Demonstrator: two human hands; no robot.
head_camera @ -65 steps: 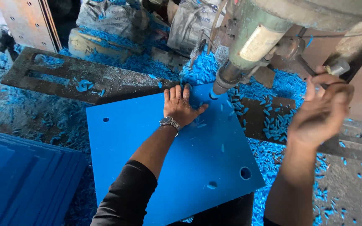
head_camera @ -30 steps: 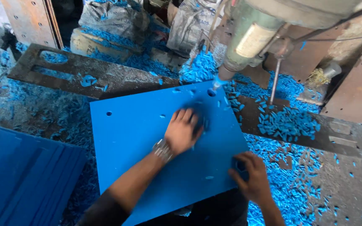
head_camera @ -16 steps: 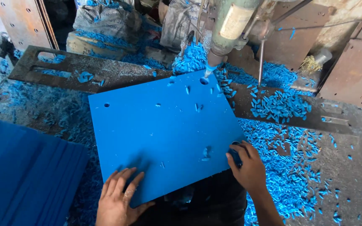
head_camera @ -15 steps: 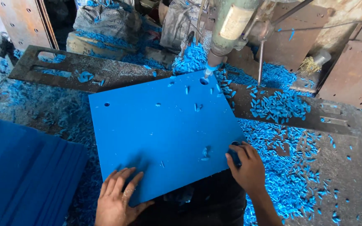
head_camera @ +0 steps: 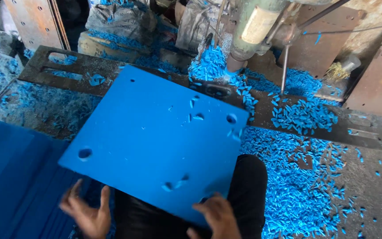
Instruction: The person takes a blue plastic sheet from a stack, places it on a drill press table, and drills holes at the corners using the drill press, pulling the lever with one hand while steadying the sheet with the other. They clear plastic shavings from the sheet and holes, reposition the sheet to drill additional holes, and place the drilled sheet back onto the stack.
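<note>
The right hand [head_camera: 219, 217] grips the near edge of the blue board [head_camera: 155, 137]. The left hand [head_camera: 87, 213] is spread open just below the board's near-left corner, blurred, holding nothing. The board lies tilted, its far corner by the drill [head_camera: 255, 31], blue shavings [head_camera: 303, 117] to its right.

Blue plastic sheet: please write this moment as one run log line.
blue plastic sheet: tilted, several holes | right hand: at near edge | left hand: open, below sheet's near-left corner | blue shavings: around drill column
</note>
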